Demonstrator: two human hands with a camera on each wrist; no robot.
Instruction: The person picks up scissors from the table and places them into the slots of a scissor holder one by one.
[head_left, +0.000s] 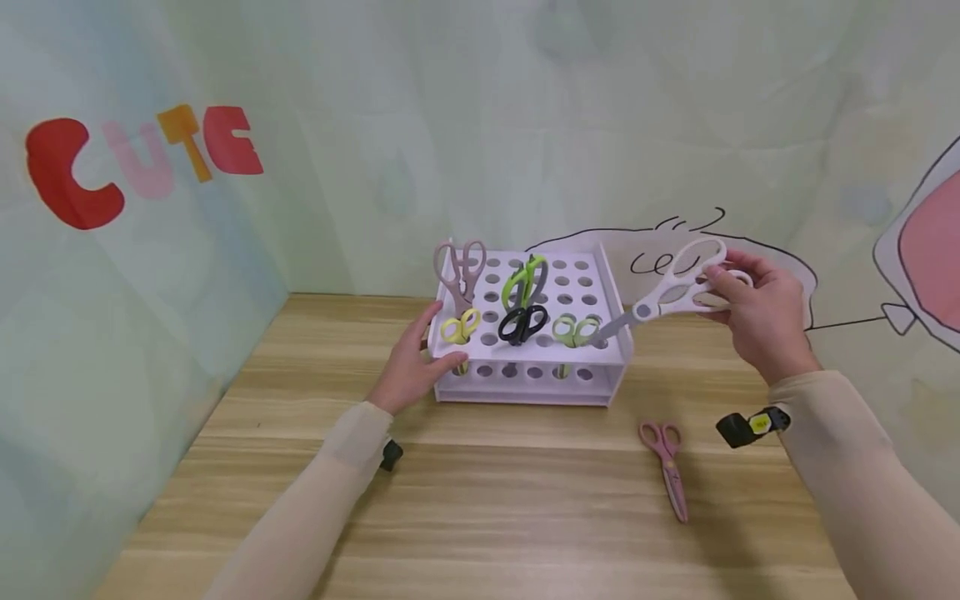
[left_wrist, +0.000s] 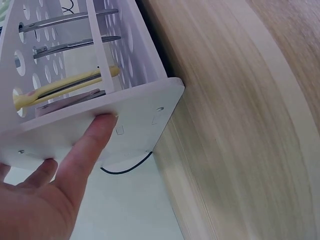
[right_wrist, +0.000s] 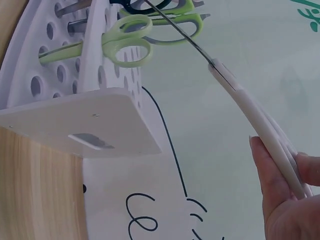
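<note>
My right hand (head_left: 772,310) pinches the handle of white scissors (head_left: 667,296) between thumb and fingers. Their blades slant down to the left, the tip overlapping the front right corner of a white rack (head_left: 532,354) in the head view. My left hand (head_left: 408,367) rests against the rack's left side, and the left wrist view has its extended fingers pressing the side panel (left_wrist: 135,125). Upright in the rack's holes stand yellow scissors (head_left: 460,327), black scissors (head_left: 522,323), light green scissors (head_left: 576,330), mauve scissors (head_left: 461,275) and green-and-grey scissors (head_left: 525,282).
Pink scissors (head_left: 665,471) lie on the wooden table (head_left: 510,500), in front of the rack and to its right. A printed cloth (head_left: 360,150) hangs behind the table, and another stretch of cloth (head_left: 82,333) runs along the left edge.
</note>
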